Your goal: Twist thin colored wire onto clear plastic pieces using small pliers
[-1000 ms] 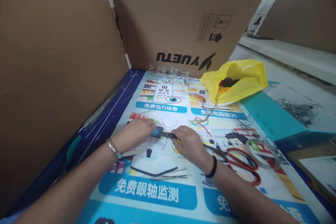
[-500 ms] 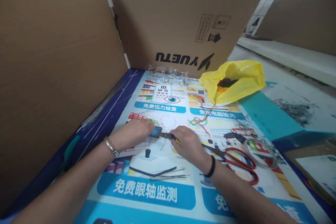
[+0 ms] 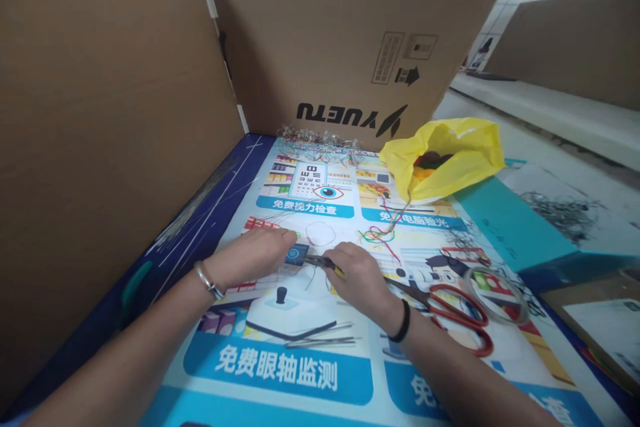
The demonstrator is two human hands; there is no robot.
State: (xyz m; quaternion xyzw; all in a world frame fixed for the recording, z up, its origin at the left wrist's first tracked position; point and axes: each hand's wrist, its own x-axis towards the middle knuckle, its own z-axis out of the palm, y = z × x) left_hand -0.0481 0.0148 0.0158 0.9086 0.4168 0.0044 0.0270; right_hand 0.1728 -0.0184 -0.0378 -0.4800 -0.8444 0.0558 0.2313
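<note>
At the centre of the frame, the left hand (image 3: 253, 257) lies knuckles-up on the printed poster (image 3: 280, 367) that covers the worktop, its fingertips pinching a small blue piece (image 3: 297, 254). The right hand (image 3: 360, 277), just beside it, is closed around dark pliers (image 3: 319, 259) whose tip meets the blue piece. In the upper right, a yellow bag (image 3: 465, 153) lies open on its side with red and orange contents showing in its mouth; coloured wires (image 3: 383, 230) trail from it towards the hands. Red-handled scissors (image 3: 450, 310) and a tape ring (image 3: 495, 293) lie to the right. A cardboard box (image 3: 350, 27) stands behind.
</note>
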